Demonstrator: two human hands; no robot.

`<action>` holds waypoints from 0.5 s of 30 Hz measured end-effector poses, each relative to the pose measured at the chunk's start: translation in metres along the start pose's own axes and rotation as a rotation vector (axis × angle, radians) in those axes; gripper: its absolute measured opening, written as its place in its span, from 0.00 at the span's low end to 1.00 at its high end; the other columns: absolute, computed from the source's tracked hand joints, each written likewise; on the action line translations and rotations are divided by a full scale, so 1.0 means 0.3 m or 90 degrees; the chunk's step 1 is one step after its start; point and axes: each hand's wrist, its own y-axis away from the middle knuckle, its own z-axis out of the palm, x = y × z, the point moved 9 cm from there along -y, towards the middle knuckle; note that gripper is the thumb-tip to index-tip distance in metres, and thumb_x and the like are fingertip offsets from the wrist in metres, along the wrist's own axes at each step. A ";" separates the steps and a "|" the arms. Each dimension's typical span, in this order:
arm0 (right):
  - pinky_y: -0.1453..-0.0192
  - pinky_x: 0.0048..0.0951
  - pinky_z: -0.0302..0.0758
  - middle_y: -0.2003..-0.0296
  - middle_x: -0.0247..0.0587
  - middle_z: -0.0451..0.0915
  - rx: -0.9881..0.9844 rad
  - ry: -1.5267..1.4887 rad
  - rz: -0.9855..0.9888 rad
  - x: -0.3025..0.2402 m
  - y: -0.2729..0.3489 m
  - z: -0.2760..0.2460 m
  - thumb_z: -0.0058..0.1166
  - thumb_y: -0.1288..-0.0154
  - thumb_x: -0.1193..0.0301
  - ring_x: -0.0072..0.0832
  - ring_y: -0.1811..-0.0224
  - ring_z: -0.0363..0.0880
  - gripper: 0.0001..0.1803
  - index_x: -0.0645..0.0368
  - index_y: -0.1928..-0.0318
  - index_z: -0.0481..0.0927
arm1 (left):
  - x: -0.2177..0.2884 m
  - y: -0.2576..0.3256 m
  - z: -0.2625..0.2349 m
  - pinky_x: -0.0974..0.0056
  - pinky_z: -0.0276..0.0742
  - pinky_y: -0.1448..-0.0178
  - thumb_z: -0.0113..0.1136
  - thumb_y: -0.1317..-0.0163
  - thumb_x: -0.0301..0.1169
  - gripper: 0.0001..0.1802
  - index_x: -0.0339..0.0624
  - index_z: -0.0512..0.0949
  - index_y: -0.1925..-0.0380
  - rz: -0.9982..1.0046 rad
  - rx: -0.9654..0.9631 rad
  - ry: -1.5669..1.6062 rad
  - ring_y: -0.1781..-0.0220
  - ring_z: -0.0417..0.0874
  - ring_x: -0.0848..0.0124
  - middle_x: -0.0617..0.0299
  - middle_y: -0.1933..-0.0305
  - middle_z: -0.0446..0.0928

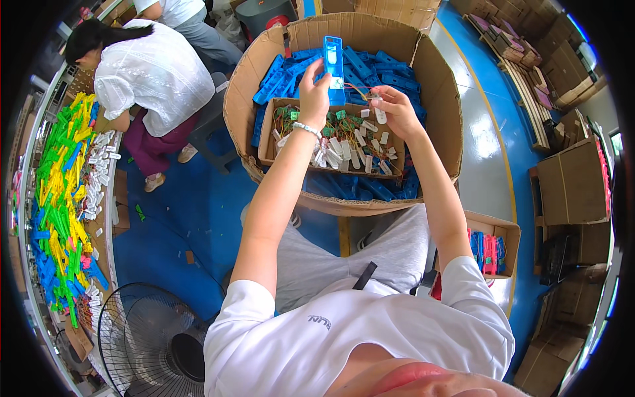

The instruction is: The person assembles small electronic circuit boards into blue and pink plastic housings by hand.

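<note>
Left hand (313,92) gripping lower end of blue plastic housing (333,61): long, flat, rectangular, with pale translucent window near top. Long axis upright, top end pointing away from body, held above large cardboard box (436,86) of similar blue housings. Left forearm extended forward, beaded bracelet (306,128) at wrist. Right hand (395,109) raised just beside, fingers pinching small white component (380,114) with thin wires running toward housing. Below both hands: shallow cardboard tray (267,142) of white components and green circuit boards.
</note>
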 end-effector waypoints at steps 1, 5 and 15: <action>0.49 0.25 0.76 0.56 0.37 0.80 -0.001 0.000 -0.002 0.002 -0.004 0.001 0.62 0.40 0.82 0.25 0.55 0.80 0.16 0.63 0.51 0.77 | 0.001 0.002 -0.002 0.66 0.74 0.44 0.54 0.34 0.22 0.21 0.35 0.72 0.41 0.012 0.000 -0.080 0.50 0.79 0.72 0.57 0.44 0.77; 0.50 0.25 0.76 0.56 0.38 0.81 0.024 0.056 -0.092 -0.052 0.008 0.015 0.63 0.43 0.84 0.25 0.54 0.80 0.19 0.60 0.50 0.78 | 0.014 0.015 0.003 0.64 0.77 0.50 0.54 0.34 0.24 0.20 0.36 0.72 0.41 0.075 -0.003 -0.275 0.56 0.81 0.69 0.54 0.49 0.80; 0.47 0.27 0.74 0.57 0.36 0.81 -0.047 0.376 -0.085 -0.074 0.020 0.043 0.62 0.47 0.87 0.25 0.52 0.78 0.20 0.61 0.52 0.80 | 0.092 0.025 -0.008 0.65 0.77 0.50 0.52 0.31 0.24 0.20 0.37 0.70 0.39 0.156 0.045 -0.130 0.54 0.81 0.71 0.57 0.47 0.78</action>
